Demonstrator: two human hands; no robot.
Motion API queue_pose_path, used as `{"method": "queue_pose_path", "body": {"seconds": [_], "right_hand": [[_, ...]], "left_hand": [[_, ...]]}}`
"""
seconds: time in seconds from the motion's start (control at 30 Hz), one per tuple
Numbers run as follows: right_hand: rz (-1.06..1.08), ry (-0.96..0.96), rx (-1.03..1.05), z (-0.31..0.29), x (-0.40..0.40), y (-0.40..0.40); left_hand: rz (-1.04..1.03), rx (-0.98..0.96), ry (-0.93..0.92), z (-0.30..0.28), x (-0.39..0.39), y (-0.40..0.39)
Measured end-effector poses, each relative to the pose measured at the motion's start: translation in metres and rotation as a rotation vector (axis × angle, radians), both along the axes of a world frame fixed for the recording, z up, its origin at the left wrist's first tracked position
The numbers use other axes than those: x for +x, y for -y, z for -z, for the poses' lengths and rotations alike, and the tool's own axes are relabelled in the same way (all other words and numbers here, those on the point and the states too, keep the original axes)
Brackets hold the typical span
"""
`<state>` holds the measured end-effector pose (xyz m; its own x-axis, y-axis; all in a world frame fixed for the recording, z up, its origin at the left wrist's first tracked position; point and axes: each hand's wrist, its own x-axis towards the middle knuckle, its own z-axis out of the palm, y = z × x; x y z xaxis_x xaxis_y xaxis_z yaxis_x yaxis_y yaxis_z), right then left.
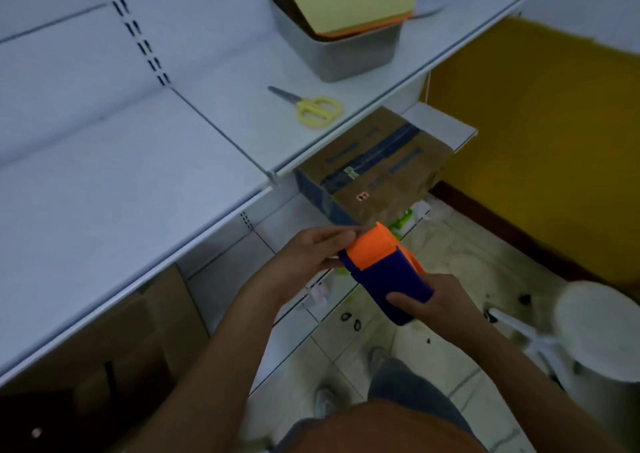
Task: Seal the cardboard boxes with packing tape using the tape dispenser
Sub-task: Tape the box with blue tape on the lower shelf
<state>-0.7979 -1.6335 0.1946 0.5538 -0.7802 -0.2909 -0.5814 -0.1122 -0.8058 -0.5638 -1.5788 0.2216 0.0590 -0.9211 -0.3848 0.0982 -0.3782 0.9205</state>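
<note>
Dispenser in hand, no taping yet

Both hands hold the dispenser (384, 272) in mid-air below the shelf (207, 147): left hand (311, 251) fingers lie on its orange end, right hand (433, 300) fingers wrap the blue body. The box (374, 172) waits on the lower shelf beyond; whether it's taped is unclear.

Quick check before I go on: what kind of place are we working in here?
Likely a shop stockroom or storage area: white slotted metal shelving, a cardboard box on a lower shelf, and a tiled floor.
</note>
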Motion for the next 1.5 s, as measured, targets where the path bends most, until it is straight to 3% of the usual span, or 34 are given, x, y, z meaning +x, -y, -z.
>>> {"method": "queue_pose_path", "body": {"seconds": [0.17, 0.37, 0.77, 0.9, 1.07, 1.17, 1.27, 1.5], "right_hand": [[-0.122, -0.007, -0.061, -0.011, 0.010, -0.005], [-0.286, 0.074, 0.012, -0.032, 0.022, 0.005], [-0.836, -0.144, 0.057, 0.001, 0.057, -0.018], [-0.939, -0.152, 0.142, 0.010, 0.063, -0.037], [-1.154, -0.332, 0.016, 0.016, 0.065, -0.055], [-1.088, -0.371, 0.030, 0.020, 0.066, -0.071], [-0.930, -0.283, 0.058, 0.017, 0.078, -0.101], [-0.599, -0.210, 0.342, 0.002, 0.124, -0.211]], "left_hand": [[-0.153, -0.059, -0.004, -0.014, 0.007, -0.024], [-0.346, -0.082, -0.107, -0.025, 0.002, -0.048], [-0.976, 0.054, 0.234, -0.006, -0.031, -0.150], [-1.060, 0.103, 0.277, -0.002, -0.037, -0.185], [-1.351, 0.068, 0.293, -0.021, -0.018, -0.249], [-1.247, 0.053, 0.357, -0.040, -0.007, -0.286], [-1.143, 0.029, 0.484, -0.043, -0.008, -0.302], [-1.232, -0.037, 0.710, -0.021, -0.016, -0.364]]}}
